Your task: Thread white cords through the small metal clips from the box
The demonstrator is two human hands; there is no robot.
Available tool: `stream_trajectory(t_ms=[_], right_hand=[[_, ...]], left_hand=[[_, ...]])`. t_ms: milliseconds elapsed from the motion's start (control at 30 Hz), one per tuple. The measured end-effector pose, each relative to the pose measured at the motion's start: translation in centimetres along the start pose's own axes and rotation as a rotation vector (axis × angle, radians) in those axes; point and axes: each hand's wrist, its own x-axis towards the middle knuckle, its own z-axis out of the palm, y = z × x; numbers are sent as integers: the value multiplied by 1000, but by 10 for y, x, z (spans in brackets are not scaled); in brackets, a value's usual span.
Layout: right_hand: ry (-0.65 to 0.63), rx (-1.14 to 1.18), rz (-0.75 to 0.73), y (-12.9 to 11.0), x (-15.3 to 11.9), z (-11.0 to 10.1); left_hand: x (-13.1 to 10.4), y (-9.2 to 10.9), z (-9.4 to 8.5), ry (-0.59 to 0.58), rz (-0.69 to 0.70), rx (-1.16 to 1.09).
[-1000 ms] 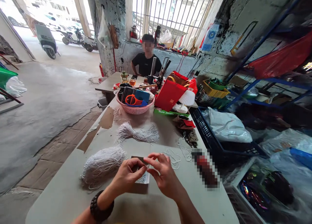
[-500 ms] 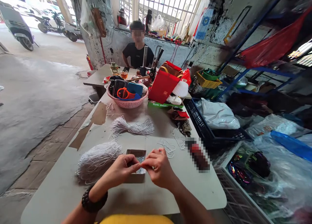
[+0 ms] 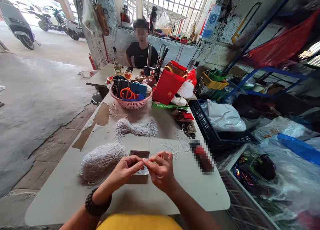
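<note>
We saw the left hand (image 3: pixel 128 168) and right hand (image 3: pixel 161 168) pinching a tiny white piece (image 3: pixel 144 159), seemingly unfinished, above the box (image 3: pixel 137 179); the near string bundle (image 3: pixel 102 163) and far string bundle (image 3: pixel 136 128) suggested much was left

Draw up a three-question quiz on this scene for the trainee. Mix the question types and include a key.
1. True or false: the left hand has a dark bracelet at its wrist.
2. Pick one. The basket is: a) green, b) pink, c) black.
3. Fill in: the left hand and right hand meet above an open ____.

Key:
1. True.
2. b.
3. box.
</note>
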Motion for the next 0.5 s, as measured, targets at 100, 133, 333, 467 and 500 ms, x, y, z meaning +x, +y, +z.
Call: stream_trajectory(t_ms=[100,133,333,467,500], right_hand=[[-82,-228,-168,-3,-1,-5],[-104,-272,-191,-3,-1,-5],[-181,-295,-244,6,-8,-1],[-165,-275,-256,13,-9,1],[-181,-264,-248,14,-10,1]], left_hand=[[3,-6,-2,27,-64,12],[4,-10,-2,47,-89,11],[7,-27,1,115,-70,-23],[9,-32,5,177,45,15],[11,-34,7,206,46,30]])
